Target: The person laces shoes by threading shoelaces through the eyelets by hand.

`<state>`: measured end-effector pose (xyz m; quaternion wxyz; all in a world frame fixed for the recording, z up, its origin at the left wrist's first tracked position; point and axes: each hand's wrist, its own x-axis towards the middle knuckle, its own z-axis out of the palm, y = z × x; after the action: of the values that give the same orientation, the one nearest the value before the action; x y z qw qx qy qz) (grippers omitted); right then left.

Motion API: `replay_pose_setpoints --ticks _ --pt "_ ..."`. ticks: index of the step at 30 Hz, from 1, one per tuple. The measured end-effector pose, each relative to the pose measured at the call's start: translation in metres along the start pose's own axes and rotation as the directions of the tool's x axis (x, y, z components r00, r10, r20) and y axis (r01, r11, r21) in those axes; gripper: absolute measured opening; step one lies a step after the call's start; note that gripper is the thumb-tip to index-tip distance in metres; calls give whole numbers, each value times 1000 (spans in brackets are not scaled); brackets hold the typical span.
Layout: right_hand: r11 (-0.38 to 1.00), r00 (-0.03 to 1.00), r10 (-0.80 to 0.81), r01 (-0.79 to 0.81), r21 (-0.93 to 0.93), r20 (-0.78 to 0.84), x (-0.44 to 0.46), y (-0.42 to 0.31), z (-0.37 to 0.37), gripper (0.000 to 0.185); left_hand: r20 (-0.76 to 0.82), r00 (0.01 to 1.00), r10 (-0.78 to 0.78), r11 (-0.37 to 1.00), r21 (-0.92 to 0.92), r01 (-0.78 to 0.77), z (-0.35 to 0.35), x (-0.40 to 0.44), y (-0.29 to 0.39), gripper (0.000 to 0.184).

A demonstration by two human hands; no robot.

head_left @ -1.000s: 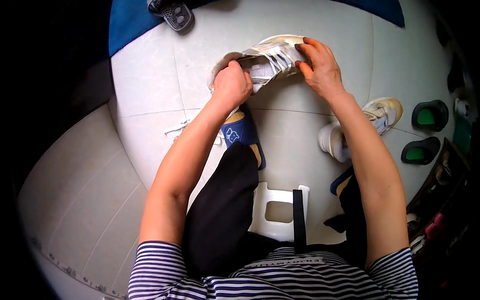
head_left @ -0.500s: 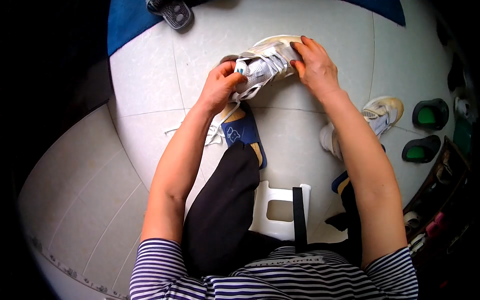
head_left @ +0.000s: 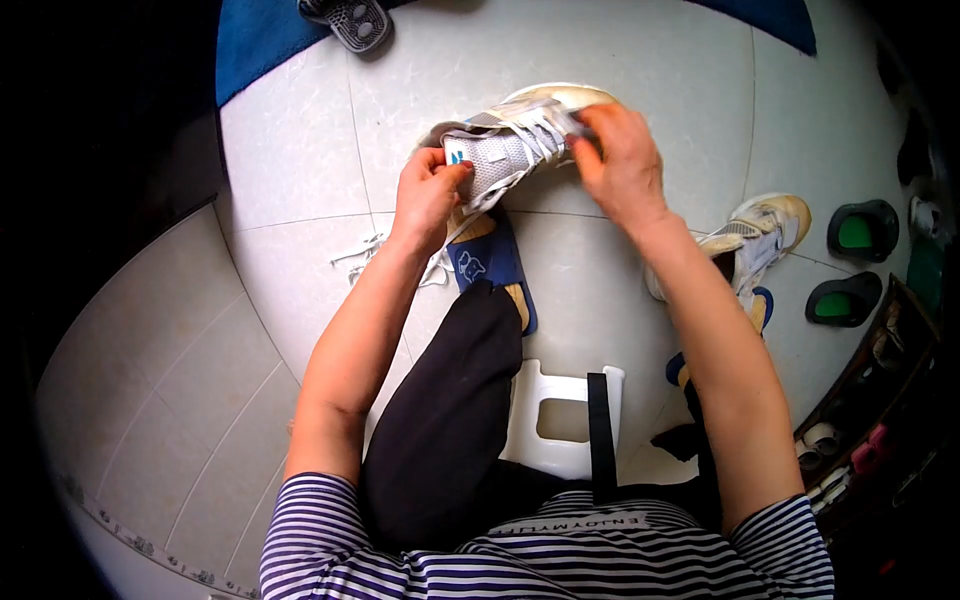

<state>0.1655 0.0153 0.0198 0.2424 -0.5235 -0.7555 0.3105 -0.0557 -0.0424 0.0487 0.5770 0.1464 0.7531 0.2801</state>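
A white and beige sneaker (head_left: 505, 165) is held above the floor, its toe pointing up and to the right. My left hand (head_left: 430, 190) pinches the sneaker's tongue between thumb and fingers at the shoe's opening. Over the front end of the lacing is my right hand (head_left: 622, 160), thumb and fingers closed around something whitish and blurred that I cannot make out. White laces cross the upper, and a loose white shoelace (head_left: 435, 270) trails on the floor at lower left. The matching sneaker (head_left: 775, 228) rests on the floor, partly behind my right forearm.
My feet wear blue slippers (head_left: 488, 262). Between my legs is a white plastic stool (head_left: 545, 455). Black and green slippers (head_left: 862, 232) lie on the right near a shoe rack (head_left: 870, 400). A grey slipper (head_left: 358, 22) lies by a blue mat (head_left: 265, 50) at the top.
My right hand has shifted from the sneaker's toe to the front of its lacing. My left hand has moved slightly left and down with the tongue, and the sneaker sits slightly lower.
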Motion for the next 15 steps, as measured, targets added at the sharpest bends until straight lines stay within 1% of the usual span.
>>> replay_pose_setpoints --ticks 1,3,5,6,7,9,11,13,14,15 --pt "1000 1000 -13 13 -1 1 -6 -16 1 31 17 1000 -2 998 -59 3 -4 -4 -3 16" --pt "962 978 -192 170 213 87 -18 -56 4 27 37 999 -5 995 -99 9 -11 -12 -8 16" --pt "962 956 -246 220 159 160 -29 -79 16 19 98 995 -28 987 -157 43 -12 -15 -7 15" --pt "973 945 -230 219 73 232 -35 -80 28 29 85 996 -40 984 -170 54 -12 -16 -7 16" --pt "973 945 -231 220 74 231 -35 -83 30 29 84 996 -39 984 -169 53 -13 -15 -8 16" --pt "990 931 -133 137 12 339 -36 -86 32 24 101 994 -37 986 -155 52 -16 -11 -13 15" --pt "989 935 -145 138 44 322 -37 -81 31 21 100 994 -51 987 -146 65 -17 -7 -16 15" --pt "941 936 -275 215 263 221 -35 -73 27 18 99 993 -60 987 -139 74 -16 -6 -14 15" --pt "940 935 -276 214 266 224 -34 -71 26 18 84 995 -56 995 -84 63 -14 -8 -10 13" --pt "921 930 -137 -7 391 341 -34 -69 25 17 70 996 -54 998 -27 56 -13 -9 -7 12"
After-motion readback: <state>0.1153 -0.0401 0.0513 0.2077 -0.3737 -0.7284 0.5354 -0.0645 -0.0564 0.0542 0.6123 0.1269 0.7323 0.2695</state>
